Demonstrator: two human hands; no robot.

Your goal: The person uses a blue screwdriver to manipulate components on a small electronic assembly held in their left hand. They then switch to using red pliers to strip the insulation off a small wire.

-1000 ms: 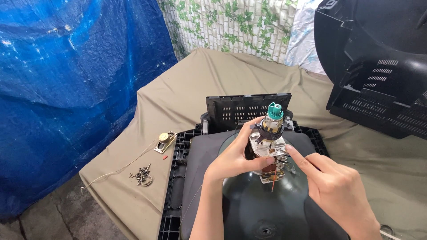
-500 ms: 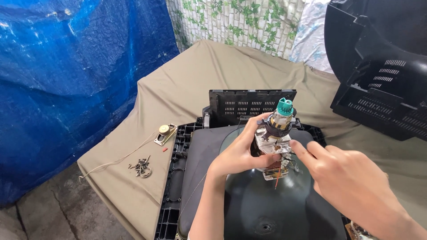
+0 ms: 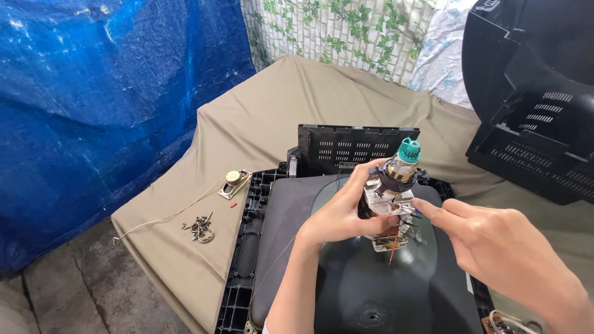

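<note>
The part I hold (image 3: pixel 394 196) is silver and copper under a teal cap (image 3: pixel 409 148). The tube (image 3: pixel 371 278) below is dark grey-green, its frame (image 3: pixel 247 247) black. Khaki cloth (image 3: pixel 278 117), blue tarp (image 3: pixel 93 105), ivy-printed brick-pattern wall (image 3: pixel 334 31).

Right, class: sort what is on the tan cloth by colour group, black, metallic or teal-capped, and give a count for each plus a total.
Black: 3, the picture tube, the front frame under it, the vented panel.
Metallic: 2, the small speaker, the screw pile.
Teal-capped: 1, the neck assembly, gripped by the left hand.
Total: 6.
</note>
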